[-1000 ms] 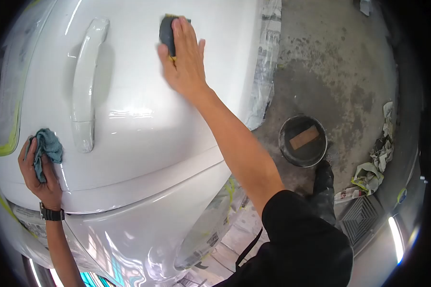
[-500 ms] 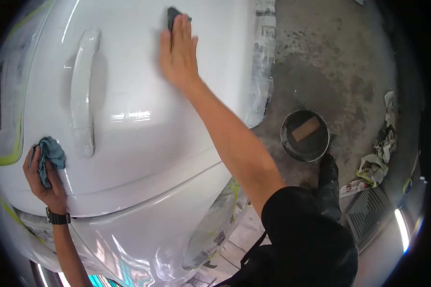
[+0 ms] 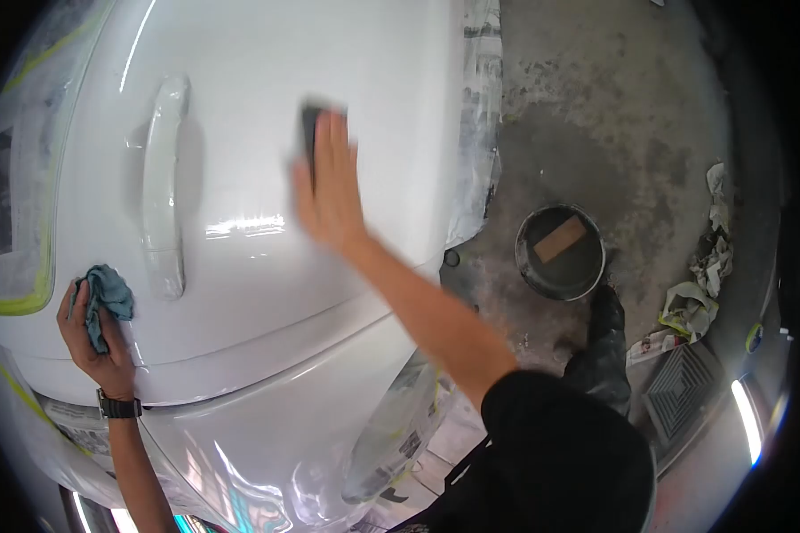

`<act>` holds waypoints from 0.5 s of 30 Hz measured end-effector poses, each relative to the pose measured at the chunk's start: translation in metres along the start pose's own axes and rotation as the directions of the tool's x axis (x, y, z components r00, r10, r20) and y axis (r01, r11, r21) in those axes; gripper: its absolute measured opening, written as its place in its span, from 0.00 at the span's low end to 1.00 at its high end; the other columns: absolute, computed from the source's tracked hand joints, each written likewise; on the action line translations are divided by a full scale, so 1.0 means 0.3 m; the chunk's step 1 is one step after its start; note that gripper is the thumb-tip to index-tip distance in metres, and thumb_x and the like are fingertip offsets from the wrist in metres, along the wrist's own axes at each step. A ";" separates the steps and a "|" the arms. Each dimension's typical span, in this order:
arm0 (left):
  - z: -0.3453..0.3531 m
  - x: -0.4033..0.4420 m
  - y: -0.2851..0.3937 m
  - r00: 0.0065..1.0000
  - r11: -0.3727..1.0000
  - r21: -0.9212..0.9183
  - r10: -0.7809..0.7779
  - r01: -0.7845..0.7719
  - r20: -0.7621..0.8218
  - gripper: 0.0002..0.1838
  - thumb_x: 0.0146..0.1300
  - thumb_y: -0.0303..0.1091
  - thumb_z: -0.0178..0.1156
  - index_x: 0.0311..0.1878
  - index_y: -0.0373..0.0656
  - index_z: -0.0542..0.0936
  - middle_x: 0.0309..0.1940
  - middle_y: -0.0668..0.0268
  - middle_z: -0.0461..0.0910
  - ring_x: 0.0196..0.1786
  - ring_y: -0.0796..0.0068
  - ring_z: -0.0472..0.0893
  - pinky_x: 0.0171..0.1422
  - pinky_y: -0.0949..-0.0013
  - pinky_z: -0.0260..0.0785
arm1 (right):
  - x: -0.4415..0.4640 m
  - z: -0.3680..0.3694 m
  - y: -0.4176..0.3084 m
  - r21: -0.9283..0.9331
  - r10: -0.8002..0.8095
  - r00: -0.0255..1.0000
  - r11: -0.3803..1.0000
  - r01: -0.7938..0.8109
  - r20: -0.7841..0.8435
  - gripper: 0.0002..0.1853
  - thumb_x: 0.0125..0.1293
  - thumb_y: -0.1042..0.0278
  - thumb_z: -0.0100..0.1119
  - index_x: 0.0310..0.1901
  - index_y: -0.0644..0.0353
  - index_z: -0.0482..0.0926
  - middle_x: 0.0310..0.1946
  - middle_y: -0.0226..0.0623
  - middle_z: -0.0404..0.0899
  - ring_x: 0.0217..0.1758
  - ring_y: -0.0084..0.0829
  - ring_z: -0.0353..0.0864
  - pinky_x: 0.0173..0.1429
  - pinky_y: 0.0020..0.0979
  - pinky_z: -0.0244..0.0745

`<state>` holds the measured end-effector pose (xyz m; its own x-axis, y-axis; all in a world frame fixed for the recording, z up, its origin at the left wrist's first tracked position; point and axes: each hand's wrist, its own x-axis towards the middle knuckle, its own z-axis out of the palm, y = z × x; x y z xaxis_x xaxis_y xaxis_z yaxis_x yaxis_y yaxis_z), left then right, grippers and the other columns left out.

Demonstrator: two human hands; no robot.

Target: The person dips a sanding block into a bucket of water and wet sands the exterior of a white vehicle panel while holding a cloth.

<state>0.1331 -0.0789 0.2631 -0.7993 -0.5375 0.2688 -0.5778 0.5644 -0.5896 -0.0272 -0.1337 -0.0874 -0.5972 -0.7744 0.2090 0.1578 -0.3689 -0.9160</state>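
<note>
The right hand (image 3: 331, 200) had its fingers grasping a dark block (image 3: 309, 133) against the white door (image 3: 249, 169); they partly hid it, and it was blurred. The left fingers (image 3: 79, 306) clasped a bunched blue cloth (image 3: 108, 289), near the handle (image 3: 162, 186). The paper's (image 3: 480, 133) print was too small for reading.

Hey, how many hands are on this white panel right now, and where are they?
2. The left hand is at the lower left with a teal cloth, below the handle; the right hand is over a dark block, right of the handle.
</note>
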 end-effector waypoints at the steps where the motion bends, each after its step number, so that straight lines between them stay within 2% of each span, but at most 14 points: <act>1: 0.002 0.002 0.003 1.000 1.000 -0.009 -0.006 0.006 -0.003 0.21 0.69 0.19 0.55 0.65 0.35 0.78 0.64 0.47 0.77 0.67 0.50 0.76 0.71 0.55 0.69 | -0.130 0.015 -0.001 0.004 -0.015 0.999 1.000 0.014 0.032 0.39 0.80 0.56 0.43 0.78 0.79 0.43 0.82 0.65 0.36 0.85 0.64 0.33 0.82 0.64 0.34; 4: 0.008 0.015 0.014 1.000 1.000 -0.012 -0.002 0.002 -0.007 0.21 0.71 0.19 0.54 0.66 0.34 0.77 0.64 0.48 0.77 0.67 0.51 0.76 0.72 0.55 0.67 | -0.115 0.009 -0.051 0.008 0.057 0.998 0.998 -0.057 0.014 0.40 0.80 0.56 0.43 0.79 0.78 0.42 0.82 0.66 0.36 0.85 0.66 0.34 0.82 0.64 0.32; 6: -0.002 0.008 0.019 1.000 1.000 0.017 0.019 -0.019 0.007 0.21 0.71 0.19 0.54 0.66 0.34 0.77 0.64 0.48 0.77 0.67 0.51 0.76 0.73 0.55 0.67 | 0.202 0.034 -0.002 -0.020 -0.007 0.982 1.000 0.003 -0.188 0.38 0.80 0.56 0.44 0.76 0.81 0.49 0.80 0.70 0.44 0.83 0.67 0.42 0.83 0.60 0.38; 7: -0.001 0.004 0.016 1.000 1.000 0.001 0.007 -0.007 0.009 0.21 0.71 0.19 0.54 0.66 0.33 0.77 0.64 0.48 0.77 0.67 0.51 0.76 0.73 0.55 0.67 | 0.353 0.002 -0.017 0.032 0.026 0.978 0.999 -0.020 -0.209 0.36 0.80 0.56 0.44 0.74 0.82 0.52 0.78 0.71 0.47 0.83 0.66 0.45 0.84 0.58 0.41; 8: 0.008 0.006 0.015 1.000 1.000 -0.017 -0.005 0.005 -0.002 0.21 0.70 0.19 0.54 0.66 0.33 0.77 0.64 0.48 0.77 0.67 0.50 0.76 0.73 0.55 0.67 | 0.450 -0.010 -0.005 0.082 0.040 0.979 0.996 -0.024 -0.199 0.36 0.79 0.57 0.45 0.75 0.80 0.53 0.80 0.67 0.47 0.83 0.64 0.45 0.83 0.61 0.41; 11: 0.002 0.004 0.015 1.000 0.999 -0.035 -0.007 0.007 0.008 0.21 0.70 0.19 0.54 0.66 0.33 0.77 0.64 0.47 0.77 0.67 0.50 0.76 0.72 0.55 0.67 | 0.280 -0.037 0.032 -0.107 -0.096 0.992 0.990 0.087 -0.082 0.35 0.79 0.57 0.46 0.77 0.75 0.53 0.81 0.61 0.48 0.84 0.60 0.46 0.81 0.65 0.40; 13: -0.008 0.005 0.016 1.000 1.000 -0.010 -0.005 0.005 0.015 0.21 0.70 0.19 0.54 0.66 0.33 0.77 0.64 0.47 0.77 0.67 0.50 0.76 0.73 0.55 0.67 | -0.048 -0.029 0.067 -0.122 -0.153 0.988 0.981 0.153 0.011 0.34 0.78 0.59 0.48 0.79 0.66 0.54 0.83 0.54 0.46 0.85 0.58 0.46 0.80 0.68 0.39; 15: -0.006 0.008 0.016 1.000 0.999 0.036 -0.005 0.004 0.026 0.21 0.71 0.19 0.54 0.66 0.34 0.77 0.64 0.47 0.76 0.67 0.50 0.76 0.73 0.55 0.66 | -0.257 -0.038 0.138 -0.099 -0.136 0.986 0.984 0.145 0.094 0.32 0.78 0.63 0.50 0.79 0.59 0.58 0.83 0.49 0.49 0.85 0.54 0.49 0.81 0.65 0.40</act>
<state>0.1282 -0.0763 0.2624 -0.7920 -0.5562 0.2516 -0.5744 0.5395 -0.6156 0.0164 -0.0834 -0.1452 -0.5364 -0.7618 0.3632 -0.0092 -0.4250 -0.9051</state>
